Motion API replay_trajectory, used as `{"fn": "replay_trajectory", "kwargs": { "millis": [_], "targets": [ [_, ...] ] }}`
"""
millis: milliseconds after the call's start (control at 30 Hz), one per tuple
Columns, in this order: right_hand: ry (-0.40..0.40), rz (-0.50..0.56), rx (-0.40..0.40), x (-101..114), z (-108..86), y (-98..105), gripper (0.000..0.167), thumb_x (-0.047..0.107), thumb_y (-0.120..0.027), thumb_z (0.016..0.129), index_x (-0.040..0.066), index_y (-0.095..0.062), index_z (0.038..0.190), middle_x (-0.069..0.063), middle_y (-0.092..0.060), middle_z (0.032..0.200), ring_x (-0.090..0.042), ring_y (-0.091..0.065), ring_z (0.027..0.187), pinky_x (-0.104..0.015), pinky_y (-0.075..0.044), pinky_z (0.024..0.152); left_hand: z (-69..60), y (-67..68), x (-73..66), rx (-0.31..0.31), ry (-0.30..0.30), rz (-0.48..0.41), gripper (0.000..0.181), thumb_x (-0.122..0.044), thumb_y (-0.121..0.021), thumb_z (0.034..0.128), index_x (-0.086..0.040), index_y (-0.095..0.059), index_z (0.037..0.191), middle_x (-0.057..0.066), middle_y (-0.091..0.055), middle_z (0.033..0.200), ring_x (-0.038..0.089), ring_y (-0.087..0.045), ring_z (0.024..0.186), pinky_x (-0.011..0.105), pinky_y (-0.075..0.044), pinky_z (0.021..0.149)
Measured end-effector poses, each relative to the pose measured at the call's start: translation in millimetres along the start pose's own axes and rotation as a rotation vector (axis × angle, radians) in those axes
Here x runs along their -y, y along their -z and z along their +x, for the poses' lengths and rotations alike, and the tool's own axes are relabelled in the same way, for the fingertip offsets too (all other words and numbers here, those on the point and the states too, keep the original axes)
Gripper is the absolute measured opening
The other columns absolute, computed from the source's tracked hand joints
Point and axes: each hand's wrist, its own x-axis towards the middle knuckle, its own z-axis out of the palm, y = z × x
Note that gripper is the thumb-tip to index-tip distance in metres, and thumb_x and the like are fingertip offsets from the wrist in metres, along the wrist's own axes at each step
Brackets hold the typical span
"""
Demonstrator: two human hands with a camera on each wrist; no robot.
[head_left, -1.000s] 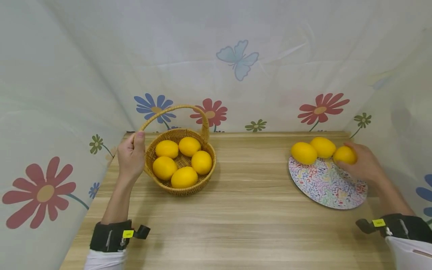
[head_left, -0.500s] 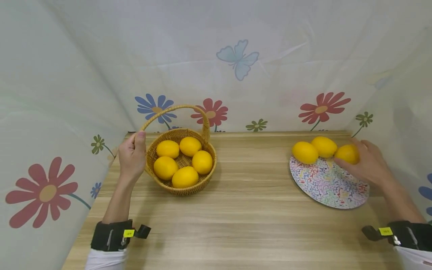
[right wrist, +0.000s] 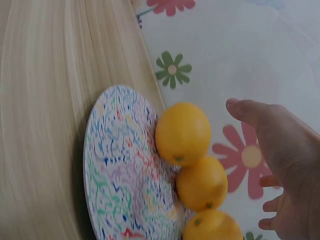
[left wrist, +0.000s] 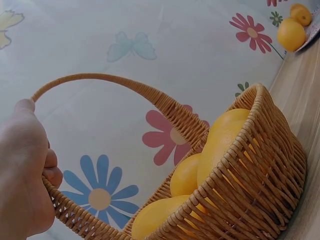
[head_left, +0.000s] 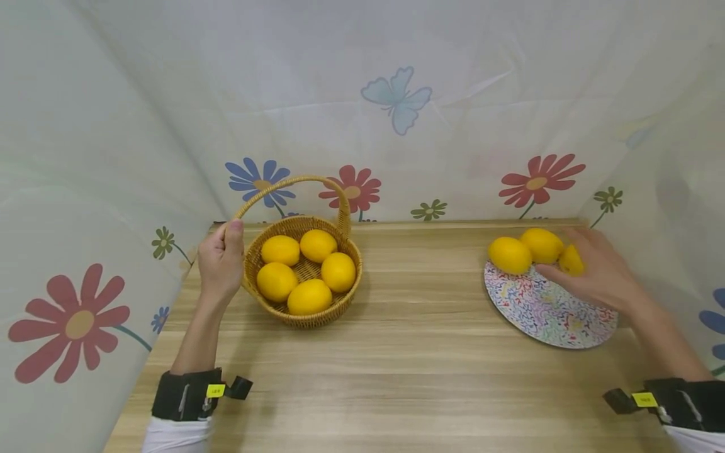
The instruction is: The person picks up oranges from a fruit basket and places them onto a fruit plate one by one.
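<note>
My left hand [head_left: 221, 261] grips the handle [head_left: 294, 181] of a round wicker basket [head_left: 320, 319], its fingers curled round the left side of the arch. Several oval yellow-orange fruits lie in the basket, one at the front [head_left: 309, 297]. On the right, a plate [head_left: 552, 311] with multicoloured squiggles bears three similar fruits along its far rim: a left one [head_left: 510, 255], a middle one [head_left: 542, 245] and a right one [head_left: 571, 261]. My right hand [head_left: 603, 277] hovers by the right fruit, partly hiding it. In the right wrist view, the thumb and fingers [right wrist: 270, 207] are apart from all three fruits.
Both stand on a wooden tabletop [head_left: 419, 365], with a stretch of wood between basket and plate. A pale cloth [head_left: 464, 151] printed with flowers and a butterfly rises behind the table and along both sides.
My right hand was round the right fruit, then spread and drew back to the right. Now it has shifted left, over that fruit. The left hand and basket have stayed in place.
</note>
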Motion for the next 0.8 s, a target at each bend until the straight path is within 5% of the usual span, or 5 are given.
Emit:
{"fn": "replay_trajectory", "kwargs": {
  "millis": [367, 800],
  "targets": [
    [0.153, -0.032, 0.115, 78.2, 12.5, -14.5, 0.105, 0.057, -0.082, 0.096, 0.014, -0.032, 0.177, -0.032, -0.027, 0.18, -0.064, -0.034, 0.157, -0.093, -0.03, 0.118, 0.1, 0.4, 0.1, -0.012, -0.01, 0.019, 0.06, -0.036, -0.056, 0.1176, -0.003, -0.038, 0.07, -0.013, -0.034, 0.055, 0.006, -0.025, 0.047, 0.021, -0.016, 0.047],
    [0.472, -0.014, 0.151, 157.6, 31.6, -53.5, 0.094, 0.054, -0.083, 0.097, 0.019, -0.041, 0.174, -0.023, -0.037, 0.18, -0.053, -0.037, 0.165, -0.082, -0.033, 0.128, 0.5, 0.4, -0.5, -0.021, -0.016, 0.026, 0.06, -0.034, -0.056, 0.117, -0.002, -0.038, 0.069, -0.014, -0.034, 0.055, 0.005, -0.026, 0.048, 0.02, -0.016, 0.047]
  ]
}}
